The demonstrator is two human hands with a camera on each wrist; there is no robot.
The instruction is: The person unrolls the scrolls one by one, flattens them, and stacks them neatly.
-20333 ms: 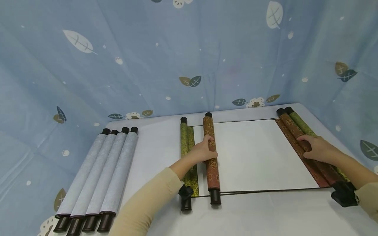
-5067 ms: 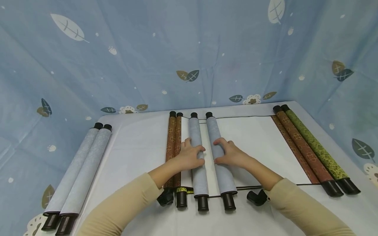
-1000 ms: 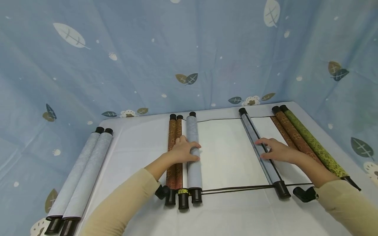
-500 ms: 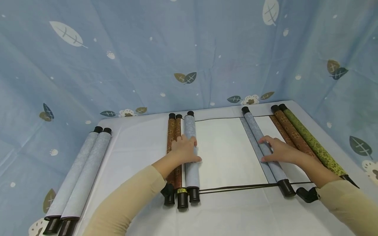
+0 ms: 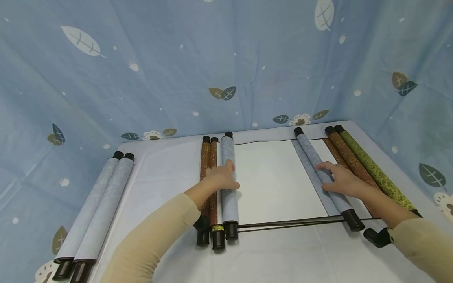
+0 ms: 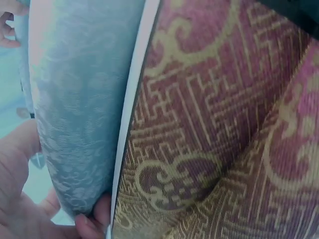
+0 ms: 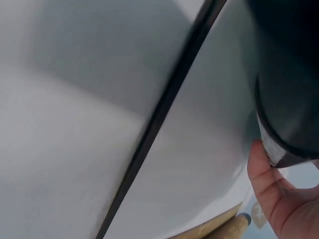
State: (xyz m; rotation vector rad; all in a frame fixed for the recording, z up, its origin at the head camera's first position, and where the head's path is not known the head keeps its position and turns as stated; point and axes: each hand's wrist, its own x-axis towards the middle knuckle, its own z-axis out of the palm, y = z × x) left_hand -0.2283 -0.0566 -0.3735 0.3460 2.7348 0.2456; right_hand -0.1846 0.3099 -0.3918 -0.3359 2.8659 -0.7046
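A light blue hanging scroll lies partly unrolled, its white sheet point(image 5: 272, 181) stretched between two rolled ends. My left hand point(image 5: 223, 177) grips the left roll point(image 5: 230, 208); in the left wrist view, thumb and fingertips sit on opposite sides of the blue cloth point(image 6: 84, 99). Over at the right, my right hand point(image 5: 341, 181) holds the other blue roller point(image 5: 311, 151) between thumb and fingers, with a flat blue border strip point(image 5: 308, 169) beside it. In the right wrist view, the right hand point(image 7: 294, 209) touches the dark-looking roller point(image 7: 294, 114).
Brown patterned scroll rolls point(image 5: 213, 200) lie just left of the left blue roll. Brown point(image 5: 354, 161) and yellow-green point(image 5: 378, 169) rollers lie at the right. Two rolled blue scrolls point(image 5: 102, 212) rest on the white table point(image 5: 170, 181) at the left. A leaf-print curtain point(image 5: 177, 59) hangs behind.
Against earlier, the right hand has drawn the blue roller rightward, and more white sheet shows. In the last half second it moved slightly further right. The left hand stays on the left roll.
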